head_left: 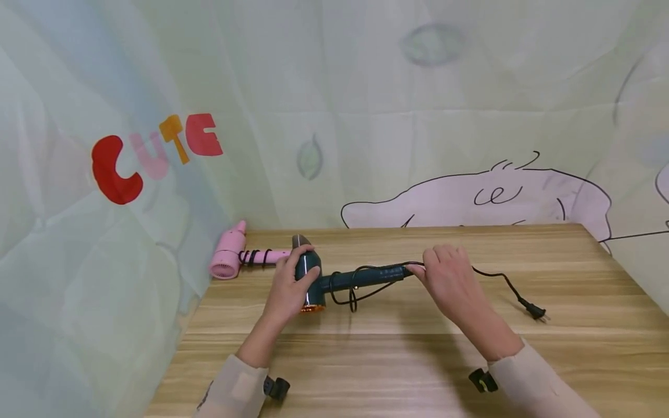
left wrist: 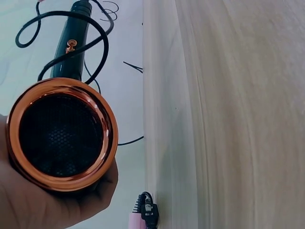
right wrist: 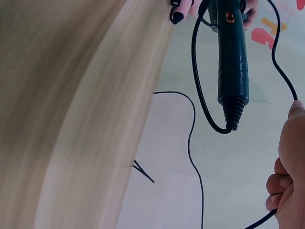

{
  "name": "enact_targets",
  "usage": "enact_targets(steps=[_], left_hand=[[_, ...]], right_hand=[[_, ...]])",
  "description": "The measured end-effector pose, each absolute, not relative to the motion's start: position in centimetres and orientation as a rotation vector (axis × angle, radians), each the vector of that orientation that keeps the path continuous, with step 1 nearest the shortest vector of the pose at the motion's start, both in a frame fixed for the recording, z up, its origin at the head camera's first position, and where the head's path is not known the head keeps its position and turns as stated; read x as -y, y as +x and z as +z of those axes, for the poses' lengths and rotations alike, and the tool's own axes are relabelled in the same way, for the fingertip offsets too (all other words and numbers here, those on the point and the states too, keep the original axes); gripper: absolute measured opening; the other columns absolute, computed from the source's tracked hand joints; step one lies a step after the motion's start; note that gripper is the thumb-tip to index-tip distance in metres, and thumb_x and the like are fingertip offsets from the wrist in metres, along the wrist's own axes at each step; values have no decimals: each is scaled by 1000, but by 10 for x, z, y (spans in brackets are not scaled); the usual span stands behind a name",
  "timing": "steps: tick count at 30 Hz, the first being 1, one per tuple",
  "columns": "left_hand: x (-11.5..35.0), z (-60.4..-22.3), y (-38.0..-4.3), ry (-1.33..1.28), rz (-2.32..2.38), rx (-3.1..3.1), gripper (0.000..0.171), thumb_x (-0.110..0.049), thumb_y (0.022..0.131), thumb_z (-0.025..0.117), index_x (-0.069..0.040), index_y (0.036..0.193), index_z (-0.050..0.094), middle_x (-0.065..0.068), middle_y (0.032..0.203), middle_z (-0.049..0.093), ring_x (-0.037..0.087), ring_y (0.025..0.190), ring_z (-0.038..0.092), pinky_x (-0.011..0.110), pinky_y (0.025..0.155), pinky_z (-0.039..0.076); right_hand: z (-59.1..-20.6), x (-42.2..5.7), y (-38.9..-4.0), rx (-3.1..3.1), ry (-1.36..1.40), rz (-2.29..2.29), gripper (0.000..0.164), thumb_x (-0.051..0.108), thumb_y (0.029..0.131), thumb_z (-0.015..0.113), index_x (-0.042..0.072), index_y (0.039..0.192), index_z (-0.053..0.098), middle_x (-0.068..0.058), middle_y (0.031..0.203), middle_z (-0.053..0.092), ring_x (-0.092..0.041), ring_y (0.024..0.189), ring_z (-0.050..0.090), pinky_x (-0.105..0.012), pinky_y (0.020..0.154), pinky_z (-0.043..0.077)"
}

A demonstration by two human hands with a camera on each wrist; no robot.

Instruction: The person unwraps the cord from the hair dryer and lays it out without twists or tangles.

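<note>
Teal hair dryer, gripped at nine o'clock by fingers of left hand; cord, grasped at three by right hand. Apparently managing cord; next, likely slack control.

Pairs, Plus Four

In the head view, two hair dryers: pink dryer at 8 o'clock, teal dryer at 6. Two hands: left hand at 7, right hand at 4. Four letters near 9.
</note>
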State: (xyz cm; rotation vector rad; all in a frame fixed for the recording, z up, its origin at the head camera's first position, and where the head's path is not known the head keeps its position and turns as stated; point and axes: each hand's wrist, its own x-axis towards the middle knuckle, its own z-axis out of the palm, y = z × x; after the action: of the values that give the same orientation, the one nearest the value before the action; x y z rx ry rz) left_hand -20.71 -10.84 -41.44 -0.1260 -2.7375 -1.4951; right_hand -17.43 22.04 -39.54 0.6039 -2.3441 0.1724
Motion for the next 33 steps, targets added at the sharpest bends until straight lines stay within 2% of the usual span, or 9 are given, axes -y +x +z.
enact_targets(steps=[9,16,26,33], left_hand=[[108,-413,-209,-96,-1505,2702,45,-40,101,58,-43,143,45,18,149,32,46,121,51,62,92,52],[107,-411,-209,-74,-1513,2666,45,-40,101,58,-44,144,45,18,149,33,45,121,52,61,91,53],[109,-408,-208,-81,-1541,2644,46,-38,101,59,-45,144,44,17,151,32,45,122,50,60,91,53],[110,-405,-206,-106,-1559,2623,46,-37,101,60,-45,144,44,15,150,34,44,124,49,60,93,51]], right_hand=[[-405,-223,-162,2345,633,156,57,53,108,26,10,71,33,2,67,23,-16,61,19,-31,62,18],[-415,-227,-158,2389,674,145,54,51,108,34,12,71,34,4,65,24,-15,60,21,-30,61,20],[-431,-231,-159,2497,676,108,56,52,109,26,14,70,39,6,63,27,-14,59,25,-28,61,23],[-439,-231,-165,2588,661,64,49,46,103,52,14,68,39,5,62,29,-14,58,26,-29,61,23]])
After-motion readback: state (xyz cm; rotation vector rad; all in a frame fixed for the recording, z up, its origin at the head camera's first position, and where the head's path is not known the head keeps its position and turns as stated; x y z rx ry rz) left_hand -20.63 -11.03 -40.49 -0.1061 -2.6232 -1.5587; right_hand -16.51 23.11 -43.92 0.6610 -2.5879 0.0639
